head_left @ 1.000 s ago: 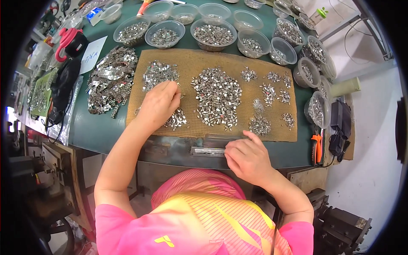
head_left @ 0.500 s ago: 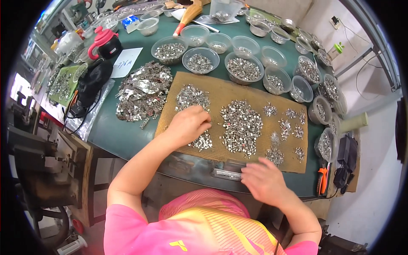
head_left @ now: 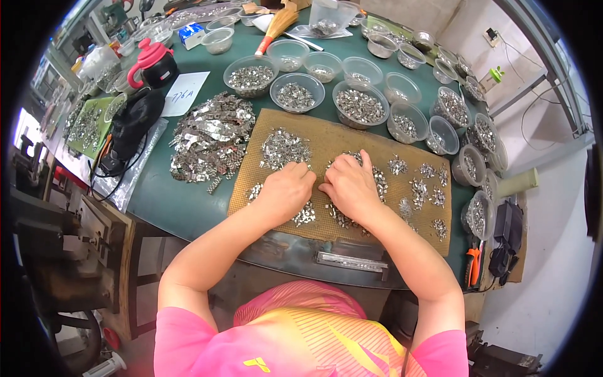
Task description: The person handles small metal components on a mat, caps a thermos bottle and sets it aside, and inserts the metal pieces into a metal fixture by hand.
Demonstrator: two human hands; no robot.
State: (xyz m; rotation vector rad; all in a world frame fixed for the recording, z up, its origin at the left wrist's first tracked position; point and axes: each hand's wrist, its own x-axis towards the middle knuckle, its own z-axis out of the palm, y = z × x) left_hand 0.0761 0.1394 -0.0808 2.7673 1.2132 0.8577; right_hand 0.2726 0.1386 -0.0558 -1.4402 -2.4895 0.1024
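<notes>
My left hand (head_left: 286, 193) is closed, its fingertips curled down between two piles of small silvery metal pieces on a tan textured mat (head_left: 408, 242). Close beside it, my right hand (head_left: 352, 187) is closed too, thumb toward the left hand, over the middle pile of metal pieces (head_left: 379, 182). Whatever the fingertips of either hand pinch is hidden or too small to name. Above the left hand lies a loose pile of metal pieces (head_left: 284, 147). Several little heaps of metal pieces (head_left: 419, 191) sit on the mat's right side. A narrow metal holder (head_left: 352, 261) lies at the table's front edge.
Clear plastic bowls of metal parts (head_left: 362, 103) ring the mat's far and right sides. A heap of metal strips (head_left: 210, 141) lies left of it. Farther off are a red-lidded dark mug (head_left: 157, 66) and a hand broom (head_left: 276, 28). Orange-handled pliers (head_left: 473, 264) rest at the right edge.
My right hand has moved up and left from the metal holder at the front edge to the middle pile, beside my left hand. My left hand has shifted slightly down and right.
</notes>
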